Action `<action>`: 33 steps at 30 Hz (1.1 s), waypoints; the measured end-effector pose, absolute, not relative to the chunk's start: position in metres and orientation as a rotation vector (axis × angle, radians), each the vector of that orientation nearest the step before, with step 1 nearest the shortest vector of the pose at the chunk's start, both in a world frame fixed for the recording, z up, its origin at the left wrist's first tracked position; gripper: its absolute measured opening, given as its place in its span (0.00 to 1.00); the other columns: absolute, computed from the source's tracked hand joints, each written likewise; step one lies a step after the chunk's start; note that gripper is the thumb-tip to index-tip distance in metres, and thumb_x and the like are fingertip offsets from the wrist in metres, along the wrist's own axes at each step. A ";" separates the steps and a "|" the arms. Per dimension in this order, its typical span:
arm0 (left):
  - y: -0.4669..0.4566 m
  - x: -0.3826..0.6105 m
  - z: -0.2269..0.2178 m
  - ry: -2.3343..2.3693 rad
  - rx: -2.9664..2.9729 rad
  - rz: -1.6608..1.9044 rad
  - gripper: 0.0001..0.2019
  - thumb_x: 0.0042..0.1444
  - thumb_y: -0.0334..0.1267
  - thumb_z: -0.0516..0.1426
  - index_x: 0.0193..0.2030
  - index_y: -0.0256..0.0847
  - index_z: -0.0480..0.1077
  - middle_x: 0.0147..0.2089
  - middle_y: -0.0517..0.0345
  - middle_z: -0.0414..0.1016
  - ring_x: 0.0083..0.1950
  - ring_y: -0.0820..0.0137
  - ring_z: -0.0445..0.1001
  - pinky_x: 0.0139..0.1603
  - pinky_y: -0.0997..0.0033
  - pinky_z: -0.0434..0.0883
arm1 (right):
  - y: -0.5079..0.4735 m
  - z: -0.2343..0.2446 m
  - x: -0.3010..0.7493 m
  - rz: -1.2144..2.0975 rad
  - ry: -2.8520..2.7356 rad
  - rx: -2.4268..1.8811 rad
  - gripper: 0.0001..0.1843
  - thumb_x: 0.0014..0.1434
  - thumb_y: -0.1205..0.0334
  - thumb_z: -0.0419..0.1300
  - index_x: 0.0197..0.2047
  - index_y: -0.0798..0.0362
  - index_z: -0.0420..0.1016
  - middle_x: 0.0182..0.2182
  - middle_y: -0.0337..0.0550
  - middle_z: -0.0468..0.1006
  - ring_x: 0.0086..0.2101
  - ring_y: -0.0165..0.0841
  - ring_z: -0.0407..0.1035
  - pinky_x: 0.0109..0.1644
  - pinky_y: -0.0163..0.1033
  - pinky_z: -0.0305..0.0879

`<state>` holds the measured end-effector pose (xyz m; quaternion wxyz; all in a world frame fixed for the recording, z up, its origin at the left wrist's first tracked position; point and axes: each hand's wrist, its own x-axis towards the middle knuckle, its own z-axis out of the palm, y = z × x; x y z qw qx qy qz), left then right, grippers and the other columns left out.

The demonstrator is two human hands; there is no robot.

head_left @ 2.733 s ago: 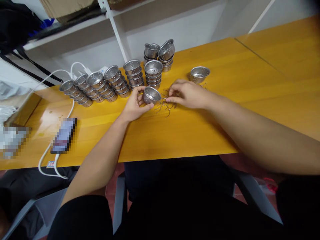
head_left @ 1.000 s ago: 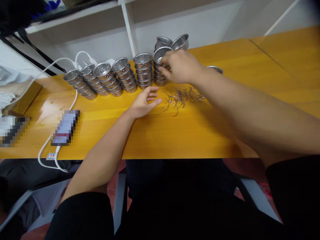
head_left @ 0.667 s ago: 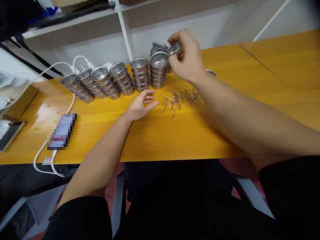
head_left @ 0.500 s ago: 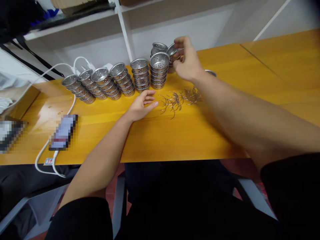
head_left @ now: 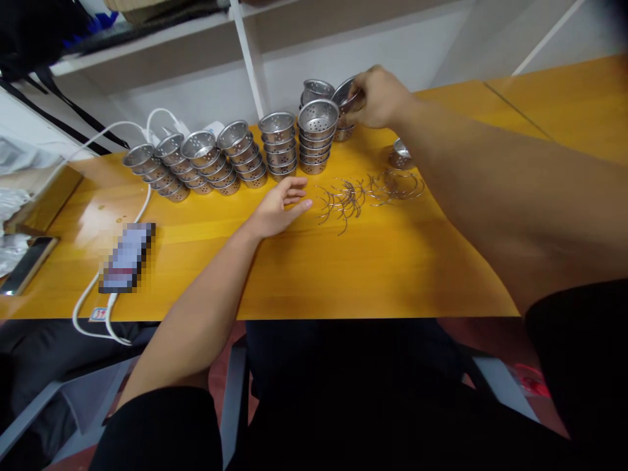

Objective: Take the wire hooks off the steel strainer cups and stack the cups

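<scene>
Yellow table [head_left: 373, 268] holds nested perforated cups [head_left: 317, 140]; right hand [head_left: 381, 98] pinches a tilted cup [head_left: 344, 95].

a long table [head_left: 343, 275] of glossy orange-yellow wood runs across the middle of the frame, its near edge straight along the lower half. a second table [head_left: 579, 98] of the same wood butts against it at the upper right, with a thin seam between them. behind, a plain white wall [head_left: 402, 52] fills the top, with a white shelf [head_left: 161, 46] across the upper left and a slanted white post [head_left: 248, 59] in front of it. soft glare lies on the wood at the left. below the edge, reddish floor [head_left: 490, 337] and a grey chair frame [head_left: 230, 392] show.
</scene>
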<state>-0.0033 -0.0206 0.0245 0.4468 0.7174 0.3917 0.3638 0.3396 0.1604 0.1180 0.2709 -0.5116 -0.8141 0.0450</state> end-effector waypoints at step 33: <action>-0.019 -0.007 0.028 0.968 1.794 0.878 0.36 0.66 0.50 0.79 0.75 0.41 0.77 0.82 0.31 0.84 0.80 0.48 0.89 0.92 0.37 0.82 | 0.044 0.155 0.482 0.030 -1.833 -2.164 0.35 0.79 0.52 0.86 0.76 0.70 0.90 0.82 0.88 0.76 0.81 0.55 0.78 0.80 0.52 0.72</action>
